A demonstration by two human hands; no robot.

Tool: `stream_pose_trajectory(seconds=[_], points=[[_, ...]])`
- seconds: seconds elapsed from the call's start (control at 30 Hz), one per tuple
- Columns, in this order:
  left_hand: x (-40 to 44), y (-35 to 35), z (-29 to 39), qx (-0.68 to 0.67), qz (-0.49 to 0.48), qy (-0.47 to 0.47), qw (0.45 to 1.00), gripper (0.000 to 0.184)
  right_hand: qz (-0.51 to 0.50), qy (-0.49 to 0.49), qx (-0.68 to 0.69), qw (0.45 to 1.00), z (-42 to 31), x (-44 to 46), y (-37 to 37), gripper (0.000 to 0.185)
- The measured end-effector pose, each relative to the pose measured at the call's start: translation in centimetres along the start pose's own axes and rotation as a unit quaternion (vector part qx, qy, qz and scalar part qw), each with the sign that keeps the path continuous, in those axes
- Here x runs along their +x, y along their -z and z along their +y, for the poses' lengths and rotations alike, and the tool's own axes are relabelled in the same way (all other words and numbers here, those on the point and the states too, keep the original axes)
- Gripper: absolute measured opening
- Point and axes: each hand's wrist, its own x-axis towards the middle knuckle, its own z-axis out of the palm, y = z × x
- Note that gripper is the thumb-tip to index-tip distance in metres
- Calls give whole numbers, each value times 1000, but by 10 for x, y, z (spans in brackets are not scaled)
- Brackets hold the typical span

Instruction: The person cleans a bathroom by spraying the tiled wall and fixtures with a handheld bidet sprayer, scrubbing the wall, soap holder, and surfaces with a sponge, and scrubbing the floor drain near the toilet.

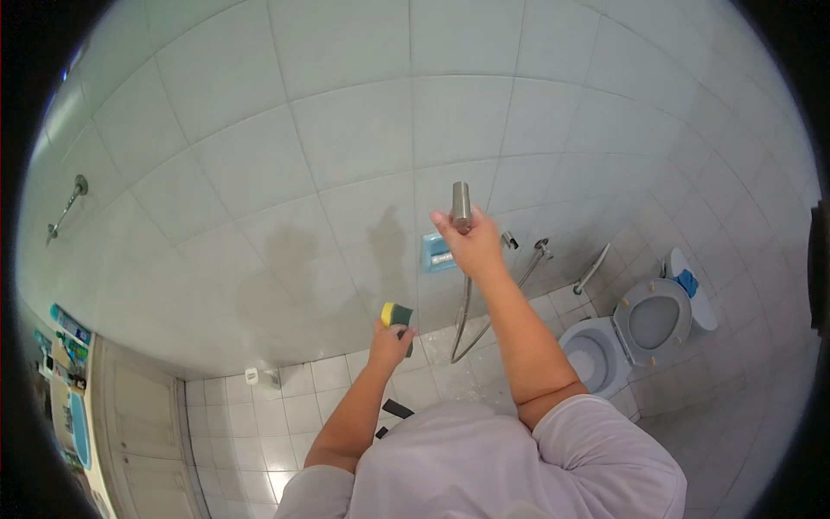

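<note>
Before the pale grey tiled wall (pixel 354 130), the right hand (pixel 477 246) has its grip closed around a silver metal cylindrical sprayer (pixel 462 206), its flexible metal hose (pixel 462 333) looping below, while to the left and lower, the left hand (pixel 391 344) pinches a yellow-and-dark-green sponge (pixel 397 315) near that wall.

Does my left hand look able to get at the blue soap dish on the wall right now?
Probably yes: only bare wall shows between your left hand and the soap dish. But its fingers hold the sponge, and your right hand crowds the dish's far side.
</note>
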Motion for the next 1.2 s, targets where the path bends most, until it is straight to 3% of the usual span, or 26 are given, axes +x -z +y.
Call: stream_pose_trajectory(seconds=[0.4,0.6,0.7,0.8,0.97,1.07,1.2], points=[[-9,-2,-16,8,-24,52,998,32,-2,40,-24,999,-47,17,19,32],[-8,-8,-38,37,-8,40,998,31,37,123,-20,991,-69,55,30,31],[-11,-1,-38,33,-12,65,997,32,76,126,-90,985,-82,80,51,36],[-11,-3,-50,49,-11,51,997,32,127,130,-83,980,-98,94,70,38],[0,4,-31,62,-7,16,998,31,85,214,-60,971,-101,102,60,38],[16,13,-5,26,12,-14,999,30,64,222,-81,969,-115,103,68,39],[22,18,8,9,30,-53,998,29,111,200,-110,967,-136,113,90,41]])
